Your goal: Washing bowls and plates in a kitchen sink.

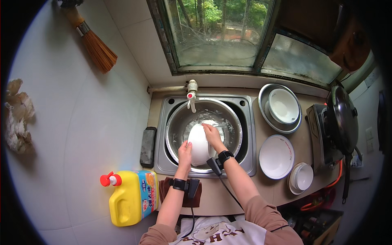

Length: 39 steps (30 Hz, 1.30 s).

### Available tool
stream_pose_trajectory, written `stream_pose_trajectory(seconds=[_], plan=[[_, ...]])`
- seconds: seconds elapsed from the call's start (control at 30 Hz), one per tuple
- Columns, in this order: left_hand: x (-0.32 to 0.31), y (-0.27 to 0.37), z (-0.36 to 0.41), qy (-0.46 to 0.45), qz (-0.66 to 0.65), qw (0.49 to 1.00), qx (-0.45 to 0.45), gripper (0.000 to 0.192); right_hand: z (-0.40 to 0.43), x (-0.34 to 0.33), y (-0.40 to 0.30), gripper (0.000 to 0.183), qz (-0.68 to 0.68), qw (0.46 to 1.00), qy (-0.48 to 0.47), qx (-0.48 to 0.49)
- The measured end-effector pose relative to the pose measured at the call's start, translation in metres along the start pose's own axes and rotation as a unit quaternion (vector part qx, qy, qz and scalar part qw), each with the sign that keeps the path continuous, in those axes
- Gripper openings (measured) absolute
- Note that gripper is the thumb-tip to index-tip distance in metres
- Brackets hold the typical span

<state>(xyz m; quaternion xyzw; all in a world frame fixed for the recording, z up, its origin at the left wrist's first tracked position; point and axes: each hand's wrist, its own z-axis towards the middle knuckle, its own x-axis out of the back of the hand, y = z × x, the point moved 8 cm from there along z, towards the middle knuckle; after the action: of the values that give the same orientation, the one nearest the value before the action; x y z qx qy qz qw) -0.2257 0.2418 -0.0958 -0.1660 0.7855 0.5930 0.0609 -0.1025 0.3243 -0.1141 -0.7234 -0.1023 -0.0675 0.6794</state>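
A white bowl (197, 144) is tilted on its side, its outer wall facing left, over a large stainless steel basin (174, 128). My left hand (185, 153) grips its lower left side, with the thumb against the outer wall. At the upper right, my right hand (212, 134) holds the rim; its fingertips behind the bowl are partly hidden. Water (214, 118) shows in the basin. The basin sits inside a metal sink (250, 147), below a tap (192, 92) with a red dot.
Right of the sink are a metal bowl holding a white bowl (284, 105), a wide white bowl (276, 156) and small stacked dishes (303, 177). Farther right, a lidded black pan (343, 119) stands on a stove (317, 134). A yellow detergent jug (125, 199) and brown cloth (196, 199) lie nearer me.
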Motion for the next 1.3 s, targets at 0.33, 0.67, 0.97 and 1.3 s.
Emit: stream_pose_trajectory(seconds=[0.33, 0.67, 0.97, 1.3], plan=[[-0.013, -0.004, -0.004, -0.033, 0.091, 0.994, -0.058, 0.027, -0.004, 0.012, -0.013, 0.04, -0.178, 0.981, -0.065, -0.047], [-0.006, 0.026, 0.045, -0.04, 0.281, 0.958, -0.038, 0.019, -0.033, -0.005, -0.039, 0.04, 0.031, 0.992, -0.036, 0.118], [-0.004, 0.015, 0.016, -0.048, 0.099, 0.994, -0.028, 0.019, -0.025, 0.025, 0.123, 0.026, 0.436, 0.819, 0.176, -0.33], [-0.006, 0.015, 0.019, -0.013, 0.097, 0.992, -0.085, 0.025, -0.025, -0.019, -0.068, 0.036, -0.238, 0.944, 0.108, 0.199]])
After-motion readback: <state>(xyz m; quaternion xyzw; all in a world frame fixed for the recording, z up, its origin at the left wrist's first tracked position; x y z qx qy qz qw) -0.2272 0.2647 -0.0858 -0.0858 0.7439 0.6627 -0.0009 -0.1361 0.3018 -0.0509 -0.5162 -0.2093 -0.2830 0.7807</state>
